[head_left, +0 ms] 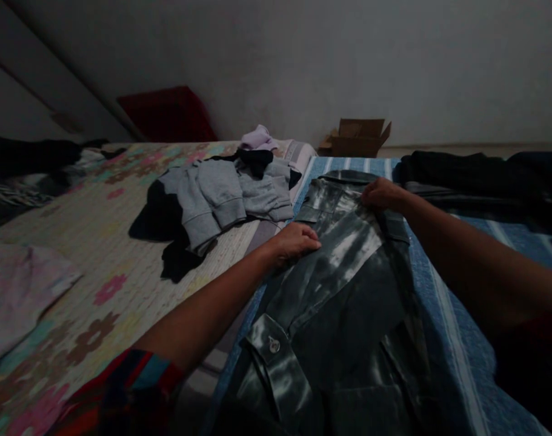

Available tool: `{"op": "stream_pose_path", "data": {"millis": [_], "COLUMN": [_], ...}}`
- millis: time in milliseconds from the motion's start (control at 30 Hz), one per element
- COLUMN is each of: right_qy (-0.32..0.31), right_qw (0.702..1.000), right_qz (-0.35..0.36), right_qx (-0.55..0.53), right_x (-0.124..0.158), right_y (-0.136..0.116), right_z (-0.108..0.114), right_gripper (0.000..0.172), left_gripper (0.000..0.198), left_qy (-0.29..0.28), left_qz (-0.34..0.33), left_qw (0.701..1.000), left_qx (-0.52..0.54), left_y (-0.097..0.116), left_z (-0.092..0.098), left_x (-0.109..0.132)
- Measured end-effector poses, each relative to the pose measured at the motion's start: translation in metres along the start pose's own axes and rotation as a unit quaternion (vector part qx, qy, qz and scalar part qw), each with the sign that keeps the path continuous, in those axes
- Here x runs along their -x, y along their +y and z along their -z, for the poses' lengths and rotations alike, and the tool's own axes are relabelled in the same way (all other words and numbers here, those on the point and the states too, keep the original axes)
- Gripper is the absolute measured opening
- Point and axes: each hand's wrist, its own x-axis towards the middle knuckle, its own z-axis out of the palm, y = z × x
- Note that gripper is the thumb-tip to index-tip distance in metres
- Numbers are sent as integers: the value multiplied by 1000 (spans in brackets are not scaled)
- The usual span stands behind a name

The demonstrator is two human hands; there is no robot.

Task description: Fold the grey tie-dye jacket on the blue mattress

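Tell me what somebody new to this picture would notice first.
Probably the dark, pale-streaked garment spread on the blue striped cloth in the foreground, with the left hand and right hand at its upper part. Next might come the light grey clothing heaped to its left on the flowered bedspread, then the open cardboard box by the wall behind.

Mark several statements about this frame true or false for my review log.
The left hand and right hand touch the dark garment. True.
The dark garment lies on the flowered cover. False: it lies on the blue striped cloth.
Grey clothes lie left of the dark garment. True.
An open cardboard box stands beyond the blue striped cloth. True.
The right hand shows lower in view than the left hand. False: the left hand is lower.
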Motion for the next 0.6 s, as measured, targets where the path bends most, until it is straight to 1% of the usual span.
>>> {"op": "stream_pose_path", "data": {"millis": [67,100,167,233,300,367,500,600], "right_qy": [-52,-63,-64,-59,-57,-58,-65,-71], "right_qw": [998,996,995,992,989,984,968,956], "right_qz": [-6,-8,-14,-21,-29,-37,-61,-76], "right_qx": [-40,-55,-80,-107,-136,-167,-233,-274], "right_x": [0,0,-1,-3,-3,-3,-3,-3], "right_y": [-1,-1,-1,1,3,6,11,13], "right_z": [1,1,2,1,0,-2,-7,-9], "right_gripper": [21,16,21,29,30,28,27,29], "left_gripper": [13,13,13,16,21,24,26,26], "left_qy": [-17,-15,-21,-31,-39,-49,-63,-49], "left_qz": [6,-2,-13,-5,8,20,38,41], "left_qw": [1000,1000,999,999,999,997,995,997], "left_qx": [15,5,-21,-7,21,47,64,54], "left_y": [-5,-8,-17,-29,-40,-49,-59,-63], "left_z": [6,9,15,20,23,25,24,23], "left_x": [15,21,33,44,55,68,89,95]}}
